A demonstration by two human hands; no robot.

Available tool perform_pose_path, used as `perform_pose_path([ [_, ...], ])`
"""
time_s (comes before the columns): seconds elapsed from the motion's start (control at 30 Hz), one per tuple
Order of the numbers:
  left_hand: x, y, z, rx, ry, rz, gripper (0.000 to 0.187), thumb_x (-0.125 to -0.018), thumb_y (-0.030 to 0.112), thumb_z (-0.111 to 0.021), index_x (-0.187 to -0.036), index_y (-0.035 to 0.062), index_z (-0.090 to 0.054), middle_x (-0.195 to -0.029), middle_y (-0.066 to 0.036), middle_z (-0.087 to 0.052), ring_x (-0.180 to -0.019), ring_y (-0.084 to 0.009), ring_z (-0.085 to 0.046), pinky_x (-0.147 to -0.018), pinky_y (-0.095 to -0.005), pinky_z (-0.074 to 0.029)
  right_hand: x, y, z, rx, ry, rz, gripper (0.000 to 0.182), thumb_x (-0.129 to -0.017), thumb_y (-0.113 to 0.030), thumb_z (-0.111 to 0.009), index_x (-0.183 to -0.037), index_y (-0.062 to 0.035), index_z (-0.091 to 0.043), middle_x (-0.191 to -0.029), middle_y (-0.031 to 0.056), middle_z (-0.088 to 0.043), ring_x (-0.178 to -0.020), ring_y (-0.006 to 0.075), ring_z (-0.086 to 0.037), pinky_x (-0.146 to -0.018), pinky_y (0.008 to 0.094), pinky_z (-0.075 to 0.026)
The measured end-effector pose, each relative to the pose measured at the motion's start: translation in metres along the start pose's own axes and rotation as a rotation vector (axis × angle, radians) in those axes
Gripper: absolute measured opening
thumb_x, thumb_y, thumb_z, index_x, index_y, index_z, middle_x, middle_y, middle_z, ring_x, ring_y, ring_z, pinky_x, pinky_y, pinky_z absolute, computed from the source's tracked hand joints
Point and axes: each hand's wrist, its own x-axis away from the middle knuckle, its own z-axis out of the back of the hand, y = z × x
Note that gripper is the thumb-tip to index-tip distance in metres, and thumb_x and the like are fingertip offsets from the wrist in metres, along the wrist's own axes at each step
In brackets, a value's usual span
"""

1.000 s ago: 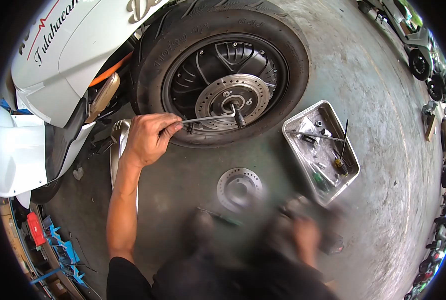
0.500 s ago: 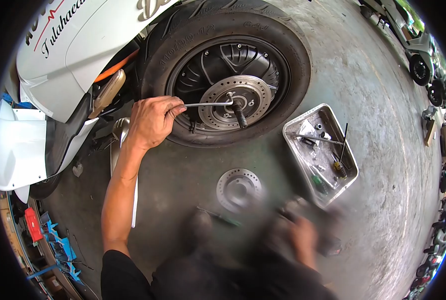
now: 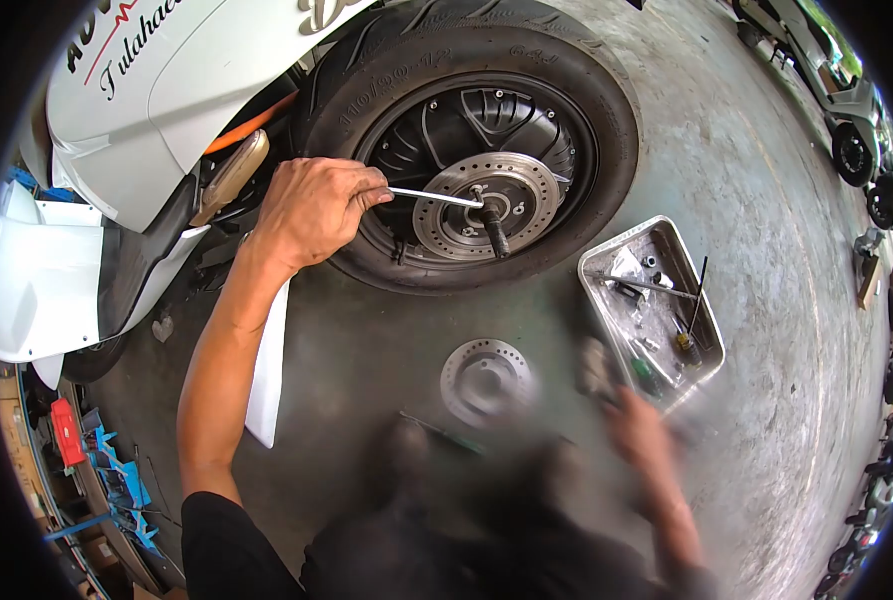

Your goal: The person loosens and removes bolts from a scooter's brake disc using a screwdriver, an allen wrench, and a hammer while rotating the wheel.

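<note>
My left hand [image 3: 316,210] is closed on the long arm of a metal hex key [image 3: 431,196]. The key's far end meets a bolt on the drilled brake disc [image 3: 441,220], beside the threaded axle [image 3: 495,232]. That disc is mounted on a black wheel hub [image 3: 406,150] with a thick tyre [image 3: 331,170]. Blurred by motion, my right hand [image 3: 634,420] is closed around a brownish, smeared object [image 3: 596,368] that I cannot make out. It is close to the left side of a metal tray [image 3: 717,352].
Inside the tray are a yellow-handled screwdriver [image 3: 683,341], metal rods and small parts. A loose brake disc [image 3: 466,372] and a thin green-ended tool [image 3: 441,432] rest on the floor. White scooter bodywork [image 3: 156,110] stands at the left; other scooters [image 3: 851,150] are at the far right.
My right hand has moved up and slightly right with the blurred object, towards the tray. My left hand keeps hold of the hex key, its outer end now higher. The view has shifted slightly.
</note>
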Motion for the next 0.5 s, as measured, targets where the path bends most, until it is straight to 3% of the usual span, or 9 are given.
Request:
perform_pose_path([
  [0.1, -0.001, 0.001, 0.001, 0.003, -0.017, -0.018, 0.021, -0.091, 0.026, -0.063, -0.089, 0.0098, -0.075, -0.085, -0.006, -0.072, -0.078, -0.0318, -0.068, -0.067, -0.0397, -0.054, -0.053, -0.041, 0.061, 0.147, -0.022, 0.402, 0.039, -0.086, -0.029, -0.073, -0.114, -0.0049, -0.058, -0.086, 0.0119, -0.062, -0.072, 0.0348, -0.065, -0.06, 0.0446, -0.051],
  [0.17, -0.002, 0.002, 0.003, 0.001, -0.02, -0.001, 0.02, -0.091, 0.027, -0.064, -0.089, 0.0103, -0.076, -0.085, -0.005, -0.072, -0.078, -0.0316, -0.068, -0.066, -0.0394, -0.054, -0.088, -0.077, 0.093, 0.307, -0.092, 0.604, 0.036, -0.086, -0.036, -0.071, -0.102, -0.0067, -0.057, -0.08, 0.0092, -0.057, -0.067, 0.032, -0.063, -0.057, 0.0438, -0.049],
  [0.23, -0.002, 0.003, 0.004, 0.0, -0.025, 0.005, 0.02, -0.09, 0.026, -0.064, -0.089, 0.0103, -0.076, -0.085, -0.005, -0.072, -0.077, -0.0314, -0.068, -0.066, -0.0393, -0.054, -0.109, -0.108, 0.109, 0.411, -0.084, 0.685, 0.037, -0.086, -0.039, -0.071, -0.099, -0.0076, -0.057, -0.078, 0.0068, -0.057, -0.064, 0.0273, -0.063, -0.053, 0.0407, -0.05],
  [0.3, -0.003, 0.002, 0.004, 0.003, -0.031, 0.01, 0.019, -0.09, 0.026, -0.065, -0.089, 0.0104, -0.076, -0.085, -0.005, -0.072, -0.077, -0.0313, -0.068, -0.066, -0.0393, -0.054, -0.126, -0.133, 0.121, 0.519, -0.06, 0.993, 0.037, -0.087, -0.043, -0.068, -0.097, -0.0088, -0.057, -0.076, 0.0039, -0.056, -0.062, 0.0209, -0.062, -0.048, 0.0354, -0.049],
  [0.33, -0.003, 0.001, 0.003, 0.008, -0.031, 0.007, 0.019, -0.09, 0.026, -0.065, -0.088, 0.0105, -0.076, -0.085, -0.005, -0.072, -0.077, -0.0311, -0.068, -0.065, -0.0394, -0.053, -0.133, -0.142, 0.124, 0.522, -0.061, 0.991, 0.037, -0.087, -0.043, -0.068, -0.097, -0.0088, -0.057, -0.076, 0.0039, -0.056, -0.062, 0.0209, -0.062, -0.048, 0.0354, -0.049],
  [0.4, -0.004, 0.0, 0.004, 0.018, -0.031, 0.008, 0.019, -0.09, 0.026, -0.065, -0.088, 0.0106, -0.076, -0.084, -0.005, -0.072, -0.077, -0.0309, -0.068, -0.065, -0.0394, -0.053, -0.147, -0.155, 0.128, 0.589, 0.033, 1.339, 0.037, -0.09, -0.045, -0.065, -0.095, -0.0094, -0.057, -0.075, 0.0019, -0.055, -0.059, 0.0173, -0.061, -0.043, 0.0328, -0.048],
  [0.43, -0.005, 0.001, 0.005, 0.016, -0.043, 0.011, 0.018, -0.088, 0.023, -0.067, -0.088, 0.0074, -0.076, -0.086, -0.007, -0.073, -0.078, -0.031, -0.069, -0.067, -0.0381, -0.054, -0.164, -0.15, 0.124, 0.617, 0.078, 1.404, 0.039, -0.092, -0.047, -0.061, -0.093, -0.0086, -0.056, -0.073, 0.0023, -0.056, -0.054, 0.0167, -0.06, -0.04, 0.032, -0.047],
  [0.5, -0.003, 0.0, 0.004, 0.014, -0.061, 0.014, 0.018, -0.087, 0.02, -0.068, -0.088, 0.0043, -0.076, -0.088, -0.01, -0.074, -0.079, -0.0312, -0.07, -0.069, -0.0367, -0.055, -0.191, -0.152, 0.113, 0.774, 0.057, 0.939, 0.043, -0.094, -0.05, -0.059, -0.091, -0.0072, -0.055, -0.07, 0.0034, -0.055, -0.05, 0.0164, -0.059, -0.037, 0.0305, -0.046],
])
